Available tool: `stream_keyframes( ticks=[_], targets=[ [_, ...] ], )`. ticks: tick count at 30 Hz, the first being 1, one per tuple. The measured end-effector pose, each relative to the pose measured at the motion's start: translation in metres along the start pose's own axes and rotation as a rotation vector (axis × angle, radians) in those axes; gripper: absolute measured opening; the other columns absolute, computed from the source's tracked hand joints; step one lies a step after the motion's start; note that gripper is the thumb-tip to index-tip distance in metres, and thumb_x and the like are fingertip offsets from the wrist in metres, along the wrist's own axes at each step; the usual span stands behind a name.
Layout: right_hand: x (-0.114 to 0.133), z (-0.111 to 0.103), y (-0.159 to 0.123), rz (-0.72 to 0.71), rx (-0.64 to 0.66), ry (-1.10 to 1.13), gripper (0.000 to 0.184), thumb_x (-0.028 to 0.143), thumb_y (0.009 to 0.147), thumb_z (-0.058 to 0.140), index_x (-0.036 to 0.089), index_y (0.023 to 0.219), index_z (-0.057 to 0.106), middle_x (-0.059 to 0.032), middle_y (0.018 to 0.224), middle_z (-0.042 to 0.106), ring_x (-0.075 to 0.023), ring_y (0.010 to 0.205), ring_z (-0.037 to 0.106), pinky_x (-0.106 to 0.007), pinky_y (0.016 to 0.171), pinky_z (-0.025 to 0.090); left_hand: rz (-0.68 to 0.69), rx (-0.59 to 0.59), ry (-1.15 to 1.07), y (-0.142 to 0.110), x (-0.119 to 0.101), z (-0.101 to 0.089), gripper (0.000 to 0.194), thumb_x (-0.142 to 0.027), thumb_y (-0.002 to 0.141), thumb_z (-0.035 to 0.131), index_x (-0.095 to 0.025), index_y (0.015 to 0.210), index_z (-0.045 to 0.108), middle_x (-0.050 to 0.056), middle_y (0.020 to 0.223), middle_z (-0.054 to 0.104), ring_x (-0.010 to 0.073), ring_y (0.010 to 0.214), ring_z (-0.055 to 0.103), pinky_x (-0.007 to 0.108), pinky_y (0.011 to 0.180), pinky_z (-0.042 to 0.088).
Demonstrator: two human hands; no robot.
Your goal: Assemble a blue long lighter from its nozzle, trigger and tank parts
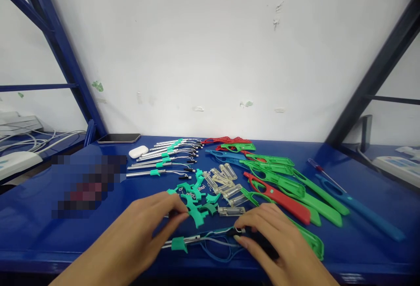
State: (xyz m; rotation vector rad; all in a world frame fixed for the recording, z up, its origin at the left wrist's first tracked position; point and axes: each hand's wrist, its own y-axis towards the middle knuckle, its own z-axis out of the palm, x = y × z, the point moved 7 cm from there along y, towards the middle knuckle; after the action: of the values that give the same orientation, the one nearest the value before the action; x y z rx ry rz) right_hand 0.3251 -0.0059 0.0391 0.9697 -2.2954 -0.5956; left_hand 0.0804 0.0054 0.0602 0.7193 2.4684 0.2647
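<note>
Presently, at the near side of the worktop (138,229), a teal plastic piece (197,217) is pinched by the left hand (144,224), while a black connector (233,232) on a wired metal rod (192,239) is grasped by the right hand (278,242). Clear fuel tanks (232,191) are heaped mid-scene; coloured lighter casings (285,198) are spread right.

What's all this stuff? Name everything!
Wall: one, white, back
Posts: two, blue, sides
Table: one, blue, below
Phone: one, dark, left
Oval case: one, white, back
Rods: many, silver, back and front
Clips: many, teal, middle
Tubes: several, clear, middle
Tiny bits: several, pale, middle
Casings: many, green, red, blue, right
Screwdriver: one, partly red, right
Devices: two, white, sides
Cables: several, white, left
Blurred patch: one, unclear, left
Left hand: one, bare, front
Right hand: one, bare, front
</note>
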Motion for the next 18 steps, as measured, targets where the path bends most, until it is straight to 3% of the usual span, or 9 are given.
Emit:
stream_keyframes(
  ticks=[8, 18],
  targets=[
    [-0.014, 0.008, -0.009, 0.095, 0.033, 0.012, 0.010, 0.038, 0.105, 0.069, 0.034, 0.114, 0.070, 0.0016, 0.103, 0.076, -0.0193, 0.098, 0.073, -0.031, 0.089, 0.057, 0.265, -0.056, 0.112, -0.001, -0.054, 0.027, 0.026, -0.028, 0.116, 0.043, -0.028, 0.101, 0.064, -0.003, 0.090, 0.075, 0.0158, 0.080, 0.070, 0.025, 0.075, 0.056],
    [-0.008, 0.006, -0.004, -0.029, 0.003, 0.007, 0.009, 0.027, 0.109, 0.063, 0.030, 0.107, 0.072, 0.0026, 0.098, 0.076, -0.0161, 0.086, 0.071, -0.030, 0.082, 0.054, 0.346, 0.015, 0.269, 0.000, -0.058, 0.049, 0.021, -0.018, 0.111, 0.050, -0.029, 0.108, 0.068, 0.000, 0.097, 0.076, 0.0204, 0.088, 0.073, 0.030, 0.078, 0.061]
  ],
)
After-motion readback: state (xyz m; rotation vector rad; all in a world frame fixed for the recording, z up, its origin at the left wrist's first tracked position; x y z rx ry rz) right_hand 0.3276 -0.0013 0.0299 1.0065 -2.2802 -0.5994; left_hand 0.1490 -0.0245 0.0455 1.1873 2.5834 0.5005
